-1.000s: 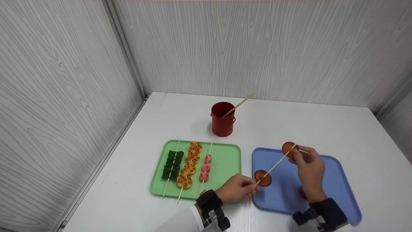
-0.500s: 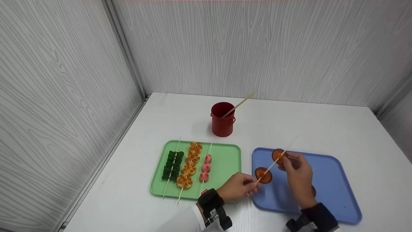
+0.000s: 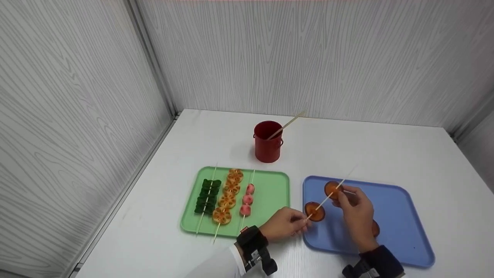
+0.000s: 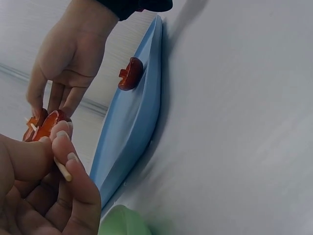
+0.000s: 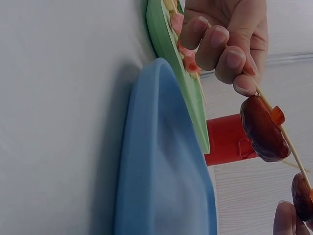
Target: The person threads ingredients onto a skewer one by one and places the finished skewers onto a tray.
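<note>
My left hand pinches the lower end of a thin wooden skewer, which slants up to the right over the edge of the blue tray. Just past those fingertips a brown mushroom with an orange underside is threaded on it. A second mushroom sits higher on the skewer, pinched between thumb and fingers of my right hand; the skewer's tip sticks out beyond it. In the left wrist view, another mushroom lies on the blue tray, its short stem showing. My right forearm partly hides it in the head view.
On the green tray at left lie skewers of dark green folded leaves, lotus root slices and pink balls. Behind it stands a red bucket with a skewer leaning out. White walls border the table.
My right hand has moved down and left along the skewer, bringing the upper mushroom closer to the lower one. More of the skewer's tip now shows. My left hand has stayed nearly still.
</note>
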`<action>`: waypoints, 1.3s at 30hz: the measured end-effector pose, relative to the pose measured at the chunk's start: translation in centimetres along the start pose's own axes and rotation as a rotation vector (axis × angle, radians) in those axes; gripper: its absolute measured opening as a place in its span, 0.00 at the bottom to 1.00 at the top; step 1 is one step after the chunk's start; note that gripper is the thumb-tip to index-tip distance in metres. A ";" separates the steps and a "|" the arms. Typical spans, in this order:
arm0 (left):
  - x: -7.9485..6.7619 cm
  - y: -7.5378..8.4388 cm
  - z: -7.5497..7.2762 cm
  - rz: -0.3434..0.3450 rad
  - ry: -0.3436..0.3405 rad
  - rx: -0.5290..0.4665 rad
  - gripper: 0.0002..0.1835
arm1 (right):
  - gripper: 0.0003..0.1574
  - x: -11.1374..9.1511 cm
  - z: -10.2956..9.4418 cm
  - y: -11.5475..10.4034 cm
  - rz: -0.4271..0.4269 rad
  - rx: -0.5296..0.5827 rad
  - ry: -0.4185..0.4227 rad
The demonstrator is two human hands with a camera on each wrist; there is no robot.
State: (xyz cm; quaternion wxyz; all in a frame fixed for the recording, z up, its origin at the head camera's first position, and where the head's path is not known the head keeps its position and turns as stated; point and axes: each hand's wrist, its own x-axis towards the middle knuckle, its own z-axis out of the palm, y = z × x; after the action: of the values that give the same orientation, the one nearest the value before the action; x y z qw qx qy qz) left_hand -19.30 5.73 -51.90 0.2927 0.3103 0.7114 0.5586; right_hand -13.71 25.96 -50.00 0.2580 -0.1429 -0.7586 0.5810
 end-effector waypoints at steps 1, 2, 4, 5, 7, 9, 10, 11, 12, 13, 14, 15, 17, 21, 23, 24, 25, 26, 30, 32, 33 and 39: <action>0.0 0.0 0.0 0.002 0.007 0.000 0.10 | 0.12 0.0 0.1 0.0 0.001 0.001 -0.002; 0.0 0.0 0.1 0.002 0.014 -0.003 0.10 | 0.12 -0.1 0.2 0.0 0.000 0.003 -0.009; 0.1 0.2 0.1 0.010 0.032 -0.004 0.10 | 0.13 -0.3 0.4 0.1 0.002 -0.004 -0.028; 0.1 0.3 0.2 0.010 0.038 -0.012 0.10 | 0.13 -0.5 0.6 -0.2 0.012 -0.006 -0.036; 0.2 0.5 0.3 0.009 0.049 -0.029 0.10 | 0.13 -0.8 0.9 -0.7 0.023 -0.028 -0.053; 0.2 0.7 0.3 0.006 0.050 -0.040 0.10 | 0.13 -0.9 1.0 -0.7 0.030 -0.038 -0.058; 0.2 0.8 0.3 0.003 0.048 -0.044 0.10 | 0.13 -0.9 1.1 -0.7 0.036 -0.034 -0.061; 0.2 0.8 0.3 0.000 0.048 -0.044 0.10 | 0.12 -0.9 1.1 -0.7 0.038 -0.034 -0.063; 0.2 0.8 0.3 -0.003 0.046 -0.045 0.10 | 0.12 -0.8 1.1 -0.4 0.035 -0.034 -0.067; 0.2 0.7 0.2 -0.005 0.041 -0.049 0.10 | 0.13 -0.6 1.1 0.2 0.034 -0.031 -0.071; 0.2 0.7 0.2 -0.005 0.034 -0.049 0.10 | 0.13 -0.6 1.1 0.2 0.035 -0.028 -0.077; 0.2 0.6 0.2 -0.003 0.029 -0.048 0.10 | 0.13 -0.6 1.1 0.2 0.036 -0.024 -0.084; 0.1 0.6 0.1 -0.001 0.018 -0.044 0.10 | 0.14 -0.7 1.1 0.2 0.038 -0.016 -0.095; 0.1 0.6 0.0 -0.002 0.008 -0.027 0.10 | 0.15 -0.7 0.9 0.2 0.041 0.003 -0.112; 0.0 0.6 0.0 -0.008 0.007 -0.019 0.11 | 0.15 -0.7 0.9 0.1 0.040 0.004 -0.121; 0.0 0.6 0.0 -0.010 0.007 -0.017 0.11 | 0.15 -0.7 0.8 0.1 0.040 0.000 -0.126; 0.0 0.6 0.0 -0.013 0.008 -0.017 0.10 | 0.15 -0.7 0.8 0.1 0.040 -0.004 -0.131; 0.0 0.5 0.0 -0.013 0.008 -0.016 0.10 | 0.15 -0.7 0.7 0.0 0.040 -0.009 -0.137; 0.0 0.5 0.0 -0.009 0.007 -0.017 0.10 | 0.14 -0.5 0.3 0.0 0.034 -0.037 -0.174; -0.1 0.5 0.0 -0.008 0.009 -0.018 0.10 | 0.15 -0.4 0.1 -0.1 0.026 -0.055 -0.198; -0.1 0.5 0.0 -0.007 0.010 -0.020 0.10 | 0.15 -0.4 -0.1 -0.2 0.023 -0.065 -0.209; -0.2 0.6 -0.1 -0.024 0.022 -0.050 0.11 | 0.19 0.0 -1.0 -0.6 0.018 -0.151 -0.279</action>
State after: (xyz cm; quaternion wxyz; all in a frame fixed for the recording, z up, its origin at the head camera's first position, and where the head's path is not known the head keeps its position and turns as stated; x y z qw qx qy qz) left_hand -19.21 5.65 -51.26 0.2992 0.2885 0.7039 0.5760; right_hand -13.11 26.56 -49.26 0.1334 -0.0863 -0.8274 0.5387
